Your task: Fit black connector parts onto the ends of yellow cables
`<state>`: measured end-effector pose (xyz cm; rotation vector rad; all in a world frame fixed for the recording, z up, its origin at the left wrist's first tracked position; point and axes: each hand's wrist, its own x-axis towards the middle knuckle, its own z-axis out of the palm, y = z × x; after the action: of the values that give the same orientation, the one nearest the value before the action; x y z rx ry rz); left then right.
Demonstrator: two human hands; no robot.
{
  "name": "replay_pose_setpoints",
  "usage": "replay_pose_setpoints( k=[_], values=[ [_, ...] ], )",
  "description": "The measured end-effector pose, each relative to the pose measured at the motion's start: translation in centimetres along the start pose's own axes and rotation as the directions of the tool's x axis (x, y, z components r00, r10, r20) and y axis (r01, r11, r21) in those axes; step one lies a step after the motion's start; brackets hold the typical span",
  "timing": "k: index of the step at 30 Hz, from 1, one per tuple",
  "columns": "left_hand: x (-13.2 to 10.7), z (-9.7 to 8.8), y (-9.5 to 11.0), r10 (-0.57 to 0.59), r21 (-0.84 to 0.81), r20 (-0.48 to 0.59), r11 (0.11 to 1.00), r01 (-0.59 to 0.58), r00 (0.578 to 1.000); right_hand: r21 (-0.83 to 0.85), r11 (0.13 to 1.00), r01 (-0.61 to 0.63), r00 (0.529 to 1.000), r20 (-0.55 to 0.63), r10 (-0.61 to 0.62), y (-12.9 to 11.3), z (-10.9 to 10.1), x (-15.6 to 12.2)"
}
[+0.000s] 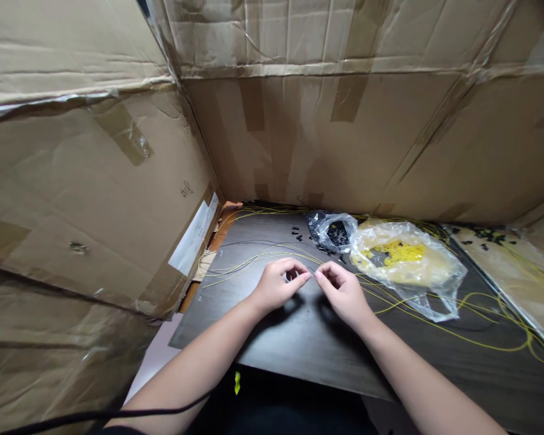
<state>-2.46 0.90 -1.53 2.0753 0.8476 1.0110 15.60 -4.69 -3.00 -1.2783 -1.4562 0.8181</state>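
Thin strand, fine and dark, sits at the middle of the head view, just above the tabletop, between the two hands' fingertips. The left hand pinches it narrowly between thumb and forefinger; the right hand has a similar tight pinch, close beside the left. The strand's exact end is too small to tell. Yellow cords stretch behind both hands and loop at the right. Beyond the right hand lies a clear plastic bag with yellow pieces; touching it, a smaller bag holds black pieces.
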Motion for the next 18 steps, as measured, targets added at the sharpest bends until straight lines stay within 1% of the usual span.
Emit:
replay_pose_setpoints(
  k=[4,10,18],
  values=[
    [0.15,-0.42,0.17,-0.018,0.008,-0.045,1.0,0.018,0.999,-0.04,0.999,0.006,1.0,0.016,-0.006,0.16,-0.07,0.03],
    [0.25,-0.66,-0.02,-0.012,0.003,-0.015,1.0,0.012,1.0,-0.065,0.998,0.001,0.999,0.041,0.002,0.27,-0.19,0.16],
    [0.09,-0.79,-0.16,0.018,0.015,0.006,1.0,-0.018,1.0,-0.112,0.993,0.028,0.996,0.084,-0.019,0.31,-0.17,-0.02]
  ],
)
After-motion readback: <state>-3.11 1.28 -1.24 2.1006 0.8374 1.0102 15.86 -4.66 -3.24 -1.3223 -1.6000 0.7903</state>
